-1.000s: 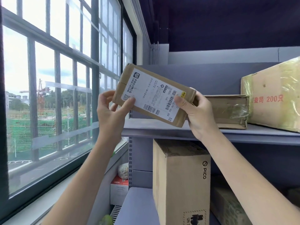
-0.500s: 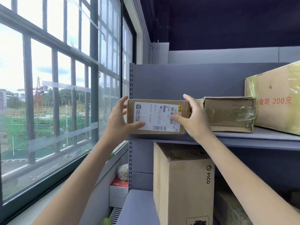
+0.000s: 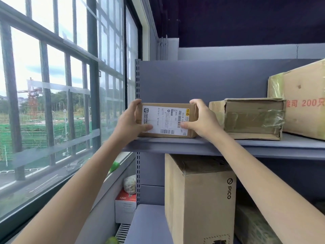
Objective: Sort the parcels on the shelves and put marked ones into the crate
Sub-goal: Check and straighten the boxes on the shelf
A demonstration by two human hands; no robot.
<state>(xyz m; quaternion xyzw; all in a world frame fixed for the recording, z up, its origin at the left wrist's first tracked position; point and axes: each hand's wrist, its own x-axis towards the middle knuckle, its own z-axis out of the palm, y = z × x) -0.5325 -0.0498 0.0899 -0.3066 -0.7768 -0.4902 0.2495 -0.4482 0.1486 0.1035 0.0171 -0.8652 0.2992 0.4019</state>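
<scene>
A small brown parcel (image 3: 167,110) with a white shipping label stands on its long edge at the left end of the upper grey shelf (image 3: 228,147). My left hand (image 3: 130,122) grips its left end, thumb on the label and fingers over the top corner. My right hand (image 3: 202,120) grips its right end the same way. The label faces me. No crate is in view.
A taped flat carton (image 3: 251,118) lies right of the parcel, with a large carton printed 200 (image 3: 306,99) beyond it. Below stands a tall PICO box (image 3: 202,199) and another carton (image 3: 253,228). A window (image 3: 52,103) fills the left; a red-and-white box (image 3: 124,206) sits beside the rack.
The parcel came down from a tilted position in front of me onto the upper shelf, now level and upright. Both hands stayed on its ends and moved forward with it.
</scene>
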